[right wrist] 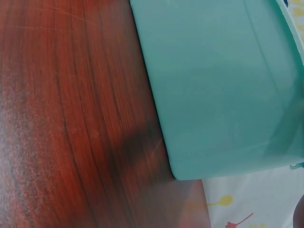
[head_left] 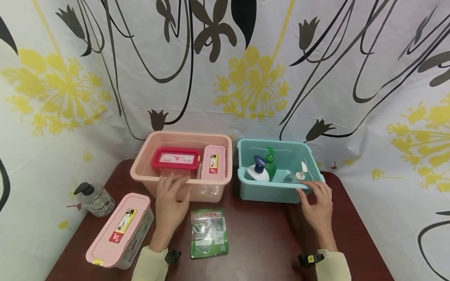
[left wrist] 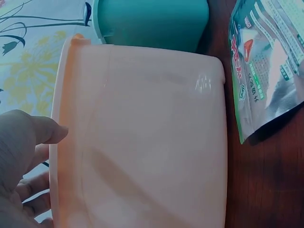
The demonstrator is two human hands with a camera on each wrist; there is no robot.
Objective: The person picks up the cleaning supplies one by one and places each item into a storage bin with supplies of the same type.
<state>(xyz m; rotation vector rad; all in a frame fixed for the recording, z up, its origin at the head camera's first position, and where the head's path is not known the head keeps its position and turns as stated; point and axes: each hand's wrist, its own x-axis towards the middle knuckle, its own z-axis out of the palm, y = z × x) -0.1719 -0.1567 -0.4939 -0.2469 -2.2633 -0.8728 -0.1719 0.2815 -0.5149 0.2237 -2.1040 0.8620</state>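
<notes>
My left hand [head_left: 172, 205] is at the front rim of a pink plastic bin [head_left: 147, 180], its thumb on the outer side and fingers over the edge. In the left wrist view the rim of the pink bin [left wrist: 152, 128] lies between thumb and fingers. Inside sit a red-lidded container [head_left: 176, 158] and a pink-lidded box [head_left: 214, 164]. With fingers over the rim and thumb below, my right hand [head_left: 318, 205] grips the front right corner of a teal bin [head_left: 270, 195]. It holds a white pump bottle with a blue top [head_left: 258, 171], a green pump bottle [head_left: 270, 164] and a clear one [head_left: 299, 176].
A green and silver pouch [head_left: 209, 233] lies on the dark wooden table [head_left: 260, 242] between the forearms. At the left are a long pink-lidded box [head_left: 121, 230] and a clear pump bottle with a black top [head_left: 95, 199]. Patterned cloth [head_left: 197, 89] hangs close behind the bins.
</notes>
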